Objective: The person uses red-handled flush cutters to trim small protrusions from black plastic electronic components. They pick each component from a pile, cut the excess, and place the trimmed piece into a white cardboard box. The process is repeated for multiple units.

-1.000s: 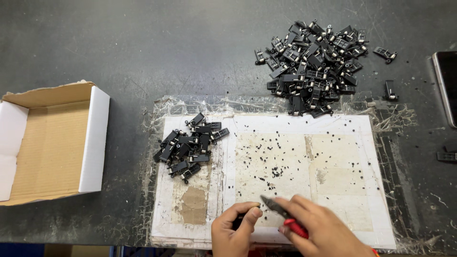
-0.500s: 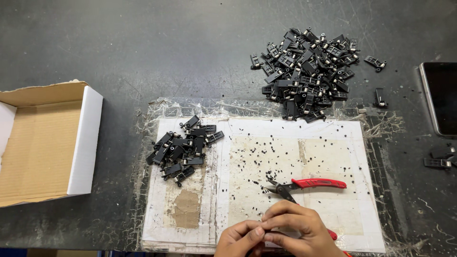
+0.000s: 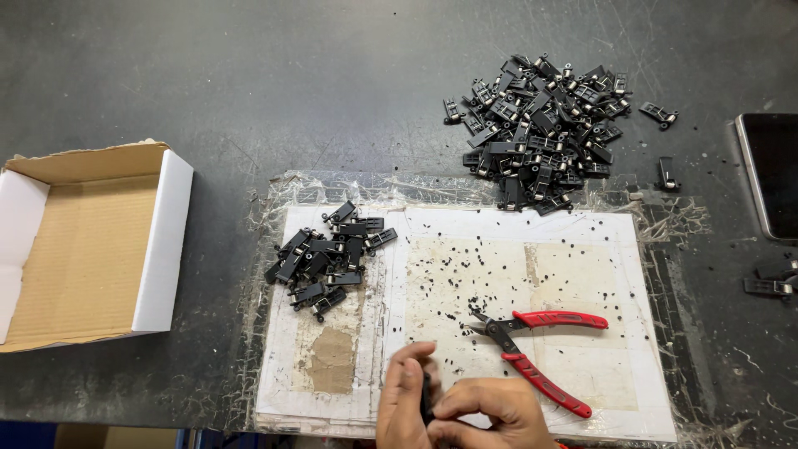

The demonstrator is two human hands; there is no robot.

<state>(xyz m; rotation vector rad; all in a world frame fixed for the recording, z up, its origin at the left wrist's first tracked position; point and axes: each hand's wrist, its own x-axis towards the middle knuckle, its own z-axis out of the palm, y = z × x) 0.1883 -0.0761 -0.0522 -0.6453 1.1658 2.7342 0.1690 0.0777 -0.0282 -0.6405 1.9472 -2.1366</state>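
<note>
At the bottom middle, my left hand (image 3: 401, 399) and my right hand (image 3: 490, 414) pinch a small black plastic part (image 3: 426, 399) between their fingertips, mostly hidden by the fingers. Red-handled cutting pliers (image 3: 536, 349) lie free on the white paper mat (image 3: 582, 274), just right of and above my hands. A small pile of black parts (image 3: 326, 259) sits on the mat's left half. A big heap of the same black parts (image 3: 540, 129) lies on the dark table beyond the mat.
An open cardboard box (image 3: 83, 241) with white walls stands at the left. A dark phone (image 3: 769, 175) lies at the right edge, with loose black parts (image 3: 769, 281) below it. Tiny black trimmings (image 3: 474, 274) speckle the mat. The table's front edge runs along the bottom.
One second ago my right hand held the red pliers; half a second ago they lay on the mat. Both hands now close on a small black part.
</note>
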